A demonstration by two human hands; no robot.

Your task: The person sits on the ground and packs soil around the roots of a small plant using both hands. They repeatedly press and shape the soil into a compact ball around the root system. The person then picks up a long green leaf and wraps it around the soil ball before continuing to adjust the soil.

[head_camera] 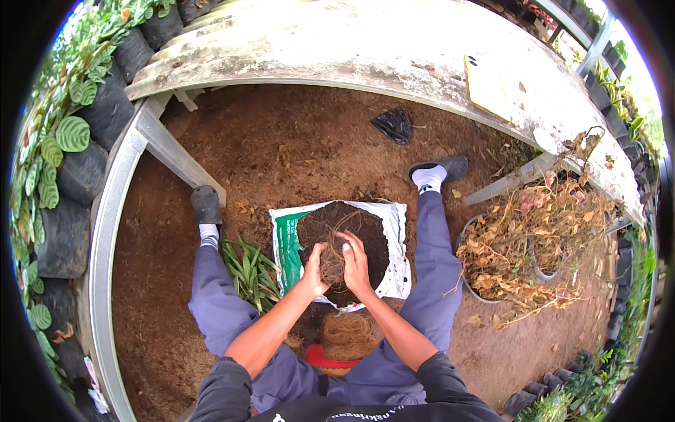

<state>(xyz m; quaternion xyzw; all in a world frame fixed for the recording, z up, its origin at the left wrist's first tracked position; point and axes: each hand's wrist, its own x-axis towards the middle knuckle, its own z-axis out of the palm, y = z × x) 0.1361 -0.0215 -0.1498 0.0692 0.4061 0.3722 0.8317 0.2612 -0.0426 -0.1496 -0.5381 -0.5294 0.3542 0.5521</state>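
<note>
My left hand (315, 272) and my right hand (355, 264) cup a ball of brown fibre (332, 271) between them, one on each side. Loose strands curl up past my fingers. Both hands are over dark soil (374, 242), which lies heaped on an opened white and green plastic sack (399, 264) between my legs. Much of the ball's underside is hidden, so whether it rests on the soil I cannot tell. Closer to my body, a bundle of coconut-like fibre (346, 337) lies by a red object (319, 357).
Strap-leaved green plants (250, 271) lie beside my left leg. To the right stands a pot (469, 287) of dried, leafy stems (519, 242). A weathered table (316, 58) spans the far side, bearing a yellow-edged flat item (482, 89). A black plastic bag (394, 126) lies on the ground.
</note>
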